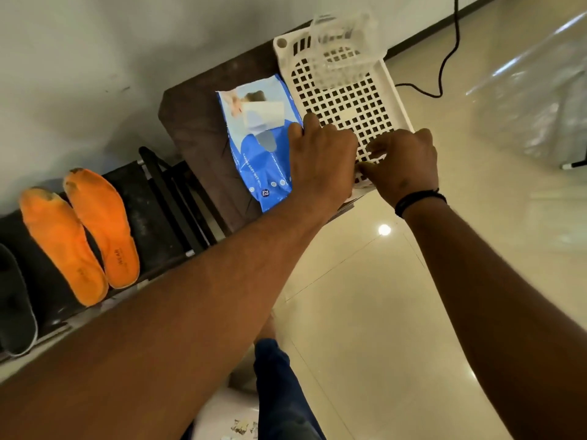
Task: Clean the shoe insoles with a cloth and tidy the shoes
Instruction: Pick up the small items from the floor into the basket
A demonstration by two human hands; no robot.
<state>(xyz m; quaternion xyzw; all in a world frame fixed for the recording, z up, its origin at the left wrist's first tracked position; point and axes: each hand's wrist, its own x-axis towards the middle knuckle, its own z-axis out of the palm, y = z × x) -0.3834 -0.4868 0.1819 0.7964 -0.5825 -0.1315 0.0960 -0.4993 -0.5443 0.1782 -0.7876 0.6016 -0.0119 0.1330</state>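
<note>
Two orange insoles (81, 239) lie side by side on a black shoe rack (152, 217) at the left, their toe ends dirty. A blue pack of baby wet wipes (257, 138) lies on a brown stool (197, 134), its flap open. My left hand (320, 157) rests over the pack's right edge, fingers curled down. My right hand (403, 163) is close beside it, over the near edge of a white perforated basket (346, 87), fingers curled and pinching something small and white between the two hands. What that piece is, I cannot tell.
A dark grey shoe (14, 309) sits at the rack's left end. A clear plastic container (343, 42) lies in the basket. A black cable (444, 68) runs over the glossy tiled floor (381, 312). Clear plastic sheeting (533, 100) lies at the right. My leg in blue trousers (279, 385) is below.
</note>
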